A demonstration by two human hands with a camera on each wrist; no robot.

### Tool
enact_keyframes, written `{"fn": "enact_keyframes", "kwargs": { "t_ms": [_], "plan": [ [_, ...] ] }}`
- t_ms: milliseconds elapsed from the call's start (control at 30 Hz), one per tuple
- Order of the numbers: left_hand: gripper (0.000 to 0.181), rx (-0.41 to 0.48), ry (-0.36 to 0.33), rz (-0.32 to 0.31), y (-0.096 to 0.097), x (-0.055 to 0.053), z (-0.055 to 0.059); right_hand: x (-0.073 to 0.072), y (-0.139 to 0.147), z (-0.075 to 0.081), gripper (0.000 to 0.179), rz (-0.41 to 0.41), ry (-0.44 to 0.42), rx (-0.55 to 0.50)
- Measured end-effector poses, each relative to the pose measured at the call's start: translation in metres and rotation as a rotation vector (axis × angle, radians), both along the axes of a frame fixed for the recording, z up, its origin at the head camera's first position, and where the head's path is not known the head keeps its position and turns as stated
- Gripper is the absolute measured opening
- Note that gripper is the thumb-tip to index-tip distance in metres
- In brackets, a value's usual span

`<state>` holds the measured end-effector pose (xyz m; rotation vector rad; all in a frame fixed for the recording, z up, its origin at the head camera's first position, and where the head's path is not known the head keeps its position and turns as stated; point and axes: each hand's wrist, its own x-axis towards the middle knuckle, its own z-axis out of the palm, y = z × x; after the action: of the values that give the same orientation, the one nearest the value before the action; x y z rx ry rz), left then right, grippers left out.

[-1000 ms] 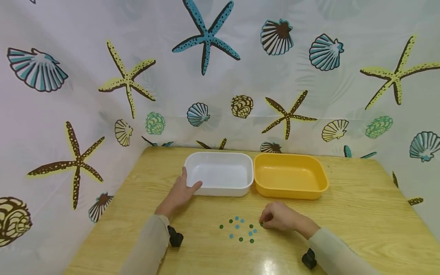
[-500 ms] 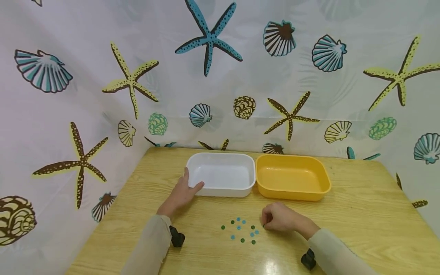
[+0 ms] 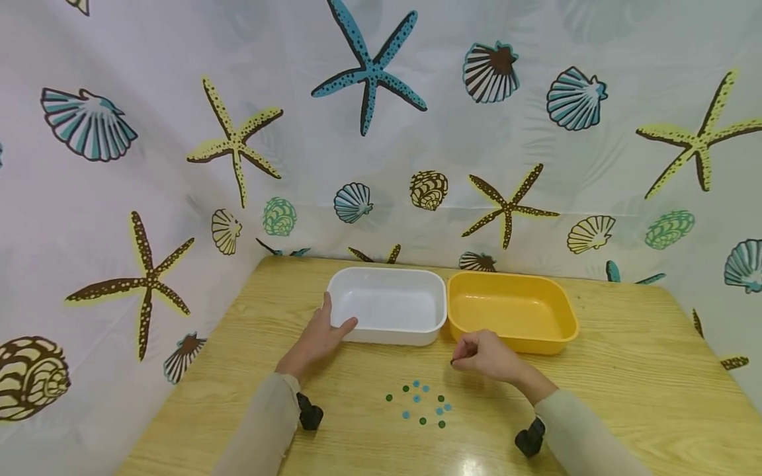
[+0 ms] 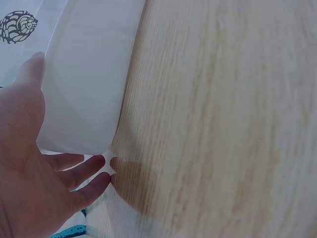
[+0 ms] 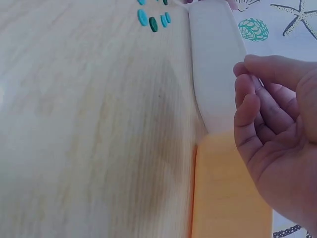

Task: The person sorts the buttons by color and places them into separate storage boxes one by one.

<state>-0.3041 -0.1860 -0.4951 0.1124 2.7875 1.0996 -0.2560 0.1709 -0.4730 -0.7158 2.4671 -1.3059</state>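
Left hand [image 3: 315,339], fingers extended, is touching white bin [image 3: 393,336] to its right; right hand [image 3: 489,357] is pinching small dark disc [image 3: 452,361], yellow bin [image 3: 530,345] sitting just beyond.

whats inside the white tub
In the head view, the white tub shows only bare white surface inside. The left hand covers part of its front left corner, and its near inner side is out of sight.
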Motion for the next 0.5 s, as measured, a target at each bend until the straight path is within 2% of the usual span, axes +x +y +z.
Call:
{"fn": "enact_keyframes", "kwargs": {
  "t_ms": [500],
  "plan": [
    [0.109, 0.014, -0.013, 0.006, 0.001, -0.001, 0.0, -0.02, -0.013, 0.014, 0.013, -0.147, 0.006, -0.046]
  ]
}}
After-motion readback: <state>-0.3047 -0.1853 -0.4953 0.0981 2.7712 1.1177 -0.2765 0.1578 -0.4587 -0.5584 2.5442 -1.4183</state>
